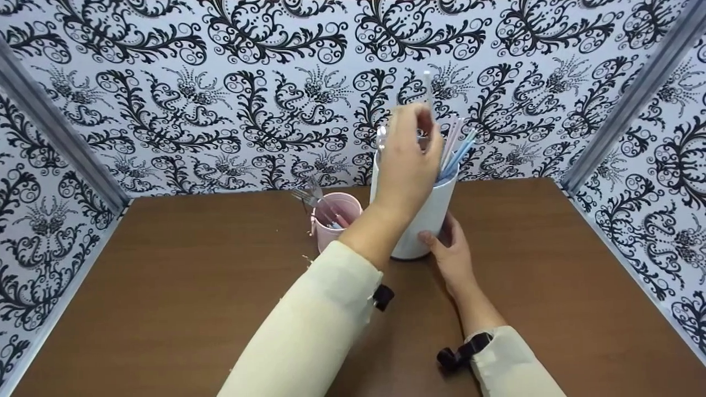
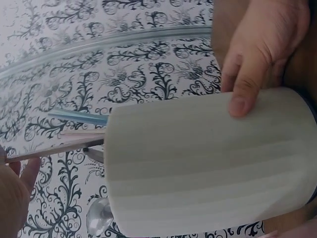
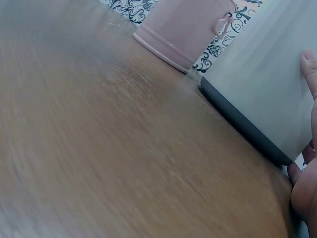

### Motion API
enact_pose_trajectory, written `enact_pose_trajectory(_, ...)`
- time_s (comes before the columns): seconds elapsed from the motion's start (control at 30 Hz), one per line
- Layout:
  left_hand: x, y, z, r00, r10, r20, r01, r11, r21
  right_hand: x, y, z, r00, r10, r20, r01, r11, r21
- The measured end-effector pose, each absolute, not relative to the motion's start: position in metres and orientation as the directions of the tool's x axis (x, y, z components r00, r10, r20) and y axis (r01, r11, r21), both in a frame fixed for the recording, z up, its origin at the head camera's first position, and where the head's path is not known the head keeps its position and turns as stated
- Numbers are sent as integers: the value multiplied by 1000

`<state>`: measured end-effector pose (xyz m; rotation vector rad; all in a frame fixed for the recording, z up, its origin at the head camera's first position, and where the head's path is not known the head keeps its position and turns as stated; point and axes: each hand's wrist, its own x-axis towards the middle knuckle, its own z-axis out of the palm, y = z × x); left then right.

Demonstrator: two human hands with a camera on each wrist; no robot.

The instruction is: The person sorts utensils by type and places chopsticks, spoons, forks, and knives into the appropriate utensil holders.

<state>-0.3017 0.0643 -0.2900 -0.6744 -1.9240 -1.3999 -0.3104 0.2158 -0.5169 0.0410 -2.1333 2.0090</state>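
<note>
A tall white cylindrical holder (image 1: 424, 226) with a dark base stands on the table. My right hand (image 1: 455, 259) grips its lower right side, thumb toward the front. Above the rim, my left hand (image 1: 408, 160) pinches a long slim utensil (image 2: 59, 147) that looks metallic in the left wrist view. Its lower end is hidden inside the holder, so I cannot tell its kind. Blue sticks (image 1: 462, 151) and pinkish ones (image 1: 453, 135) lean out at the right of the opening. A spoon's shiny bowl (image 2: 99, 216) also projects from the holder.
Just left of the holder stands a smaller pink cup (image 1: 329, 238) with forks (image 1: 305, 197) leaning out to the left. The brown wooden table (image 1: 193, 286) is bounded by patterned black-and-white panels (image 1: 248, 110) at the back and both sides.
</note>
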Motion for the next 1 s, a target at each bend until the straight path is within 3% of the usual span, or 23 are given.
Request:
enact_pose_trajectory(0.17, -310, 72, -294, -646, 121, 754, 728, 396, 560, -309, 216, -518, -979, 122, 161, -153, 71, -986)
enact_pose_trajectory(0.43, -319, 77, -298, -732, 212, 648, 648, 510, 565, -307, 215, -516, -978, 115, 174, -168, 58, -984)
enact_pose_trajectory(0.7, -328, 80, -306, -809, 204, 551, 551, 588, 592, -309, 215, -516, -979, 119, 168, -167, 18, -986)
enact_pose_trajectory(1.0, -335, 80, -308, -833, 227, 505, 520, 633, 573, -310, 215, -517, -977, 126, 170, -167, 33, -985)
